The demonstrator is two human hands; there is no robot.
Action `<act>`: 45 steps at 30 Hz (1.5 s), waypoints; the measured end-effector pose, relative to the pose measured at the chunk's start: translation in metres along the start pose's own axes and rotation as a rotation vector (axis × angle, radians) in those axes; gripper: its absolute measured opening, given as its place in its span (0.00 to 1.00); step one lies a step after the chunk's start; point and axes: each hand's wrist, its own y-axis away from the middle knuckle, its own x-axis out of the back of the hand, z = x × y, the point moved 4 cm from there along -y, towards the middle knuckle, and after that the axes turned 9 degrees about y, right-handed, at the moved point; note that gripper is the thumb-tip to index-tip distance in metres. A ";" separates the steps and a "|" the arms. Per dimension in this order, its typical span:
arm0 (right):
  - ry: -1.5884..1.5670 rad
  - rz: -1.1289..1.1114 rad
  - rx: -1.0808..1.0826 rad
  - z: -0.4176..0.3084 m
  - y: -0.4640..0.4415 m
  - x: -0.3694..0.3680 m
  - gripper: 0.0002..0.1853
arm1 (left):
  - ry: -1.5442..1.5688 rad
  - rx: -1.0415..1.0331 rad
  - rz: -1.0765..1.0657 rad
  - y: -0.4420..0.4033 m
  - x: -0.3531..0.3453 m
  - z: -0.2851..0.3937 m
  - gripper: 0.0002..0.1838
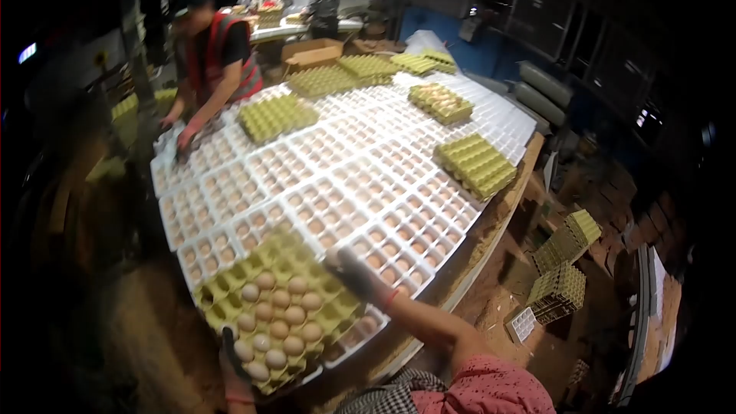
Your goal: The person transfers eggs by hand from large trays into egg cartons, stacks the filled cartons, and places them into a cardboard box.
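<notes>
A green pulp egg tray (307,320) lies at the near left, over the edge of the white trays. Part of it holds several brown eggs (280,312) and a few paler ones; its other cups are bare. My left hand (232,359), in a dark glove, is closed at this tray's left edge, beside the eggs. My right hand (359,277), also gloved, reaches past the tray's right side over the white egg trays (337,253). Motion blurs its fingers; something pale shows at their tips, and I cannot tell whether it is an egg.
More green trays stand on the white ones: left (276,116), right (475,165), and one with eggs (440,103). A co-worker in a red vest (222,57) handles things across the table. Stacked trays (557,291) stand on the floor beyond the table edge (491,241).
</notes>
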 end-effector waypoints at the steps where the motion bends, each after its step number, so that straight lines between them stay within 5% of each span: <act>1: -0.180 -0.006 -0.039 -0.016 0.005 -0.006 0.22 | 0.250 0.273 -0.233 0.002 -0.028 -0.008 0.33; 3: -0.269 -0.209 0.039 -0.021 -0.016 0.019 0.31 | 0.144 0.103 0.161 0.002 -0.011 -0.012 0.29; 4: -0.361 -0.237 -0.007 -0.043 -0.022 0.030 0.29 | 0.615 0.179 0.087 -0.002 -0.032 -0.017 0.27; 5: -0.451 -0.261 -0.056 -0.066 -0.027 0.041 0.28 | 0.400 0.260 -0.195 -0.017 0.017 -0.012 0.26; 10: -0.395 -0.456 0.051 -0.174 -0.091 0.172 0.27 | 0.180 0.131 -0.066 -0.094 -0.093 -0.112 0.26; 11: -0.382 -0.517 0.060 -0.201 -0.106 0.205 0.26 | -0.046 -0.081 0.060 -0.122 -0.118 -0.151 0.26; 12: -0.282 -0.359 0.100 -0.221 -0.126 0.246 0.23 | 0.050 -0.066 -0.265 -0.155 -0.117 -0.174 0.26; 17: 0.131 0.302 0.414 -0.292 -0.232 0.529 0.29 | 0.027 -0.037 0.011 -0.287 -0.212 -0.295 0.28; 20: 0.343 0.806 0.652 -0.303 -0.308 0.705 0.21 | 0.012 -0.035 0.069 -0.341 -0.249 -0.337 0.29; 24: 0.695 1.044 0.291 -0.326 -0.364 0.806 0.20 | -0.011 -0.051 0.119 -0.397 -0.274 -0.370 0.30; 26: 1.029 1.074 0.155 -0.332 -0.381 0.825 0.27 | -0.024 -0.068 0.137 -0.417 -0.281 -0.381 0.31; 28: 1.037 1.073 -0.078 -0.343 -0.380 0.824 0.35 | -0.036 -0.078 0.153 -0.436 -0.284 -0.387 0.31; 32: 1.297 1.162 0.021 -0.383 -0.374 0.808 0.34 | -0.040 -0.106 0.190 -0.461 -0.284 -0.396 0.32; 34: 1.677 1.108 0.016 -0.380 -0.401 0.835 0.33 | -0.040 -0.118 0.202 -0.473 -0.284 -0.400 0.33; 37: 1.482 0.797 -0.078 -0.366 -0.435 0.890 0.30 | -0.034 -0.119 0.220 -0.487 -0.284 -0.405 0.34; 39: 1.245 1.028 0.211 -0.380 -0.412 0.884 0.28 | -0.039 -0.120 0.233 -0.494 -0.285 -0.407 0.35; 42: 1.251 1.123 0.050 -0.390 -0.380 0.860 0.29 | -0.039 -0.112 0.244 -0.502 -0.287 -0.412 0.36; 45: 1.652 0.984 0.014 -0.374 -0.380 0.878 0.31 | -0.039 -0.088 0.229 -0.505 -0.290 -0.418 0.37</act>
